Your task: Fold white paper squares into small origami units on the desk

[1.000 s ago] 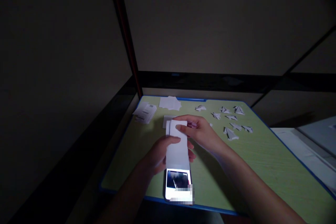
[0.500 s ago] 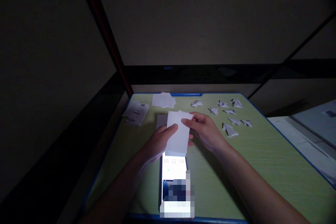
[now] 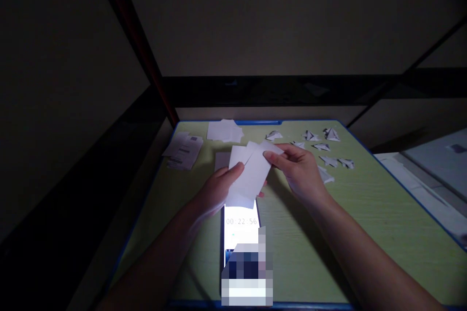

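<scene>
Several white paper sheets [image 3: 242,180] are fanned out between my hands above the middle of the green table. My left hand [image 3: 219,187] grips them from the left, thumb on top and fingertips showing past the right edge. With thumb and fingers, my right hand [image 3: 301,165] pinches the upper right corner of the top sheet [image 3: 268,153], which is slanted away from the others. Just below the papers lies a lit phone [image 3: 241,228] with timer digits on its screen. Another pale sheet [image 3: 222,160] lies partly hidden behind my left hand.
Small folded paper pieces [image 3: 321,147] are scattered at the back right. A white paper stack [image 3: 223,131] lies at the back edge, and printed papers [image 3: 184,151] at the left. A blue rim borders the table [image 3: 368,218]. A grey panel [image 3: 443,165] stands beyond the right edge.
My right hand has moved right, pulling the top sheet's upper corner out so the sheets fan apart. The view has shifted slightly, and the phone's timer reads one second more.
</scene>
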A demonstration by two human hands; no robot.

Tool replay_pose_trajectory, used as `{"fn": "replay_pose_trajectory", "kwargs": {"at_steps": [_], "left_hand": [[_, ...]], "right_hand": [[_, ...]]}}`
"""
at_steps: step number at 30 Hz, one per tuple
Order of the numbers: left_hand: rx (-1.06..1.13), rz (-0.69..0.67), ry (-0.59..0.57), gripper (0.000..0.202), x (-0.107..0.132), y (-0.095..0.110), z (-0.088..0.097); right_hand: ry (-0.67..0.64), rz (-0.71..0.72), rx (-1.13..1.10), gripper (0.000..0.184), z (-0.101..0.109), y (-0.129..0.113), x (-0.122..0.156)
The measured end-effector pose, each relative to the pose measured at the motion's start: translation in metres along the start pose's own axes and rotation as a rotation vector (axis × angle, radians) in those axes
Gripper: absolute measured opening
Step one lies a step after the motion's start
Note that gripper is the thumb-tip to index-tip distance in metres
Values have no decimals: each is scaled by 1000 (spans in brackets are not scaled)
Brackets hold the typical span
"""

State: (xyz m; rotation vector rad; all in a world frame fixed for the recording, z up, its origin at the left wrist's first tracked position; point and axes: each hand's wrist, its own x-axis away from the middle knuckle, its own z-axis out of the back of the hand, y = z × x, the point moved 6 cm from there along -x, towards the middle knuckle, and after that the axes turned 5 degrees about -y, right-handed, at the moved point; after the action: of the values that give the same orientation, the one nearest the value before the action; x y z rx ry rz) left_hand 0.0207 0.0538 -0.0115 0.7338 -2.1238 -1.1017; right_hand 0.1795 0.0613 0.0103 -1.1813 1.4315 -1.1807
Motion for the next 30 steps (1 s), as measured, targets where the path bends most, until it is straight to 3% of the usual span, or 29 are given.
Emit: {"fn": "replay_pose_trajectory", "kwargs": {"at_steps": [7,9,13,15,20,26,30], "left_hand": [[-21,-84,207,33,-1,-3,21],[-18,-89,187,35,-1,-1,20],[51,-108,142,44,0,6,17],[62,-136,149,44,1,10,18],[72,-122,161,41,1,6,18],[69,-84,165,41,0,-2,15],[59,-37,106,43,0,-7,11]], "right_hand": [[-9,16,-11,20,-1,1,0],[47,31,-34,19,8,-4,-3],[284,145,-155,9,42,-22,-6],[261,105,-193,8,48,-25,-9],[77,-34,-179,15,26,-17,-5],[-21,-76,-140,27,-9,-2,1],[-36,-121,-227,32,-18,2,2]]}}
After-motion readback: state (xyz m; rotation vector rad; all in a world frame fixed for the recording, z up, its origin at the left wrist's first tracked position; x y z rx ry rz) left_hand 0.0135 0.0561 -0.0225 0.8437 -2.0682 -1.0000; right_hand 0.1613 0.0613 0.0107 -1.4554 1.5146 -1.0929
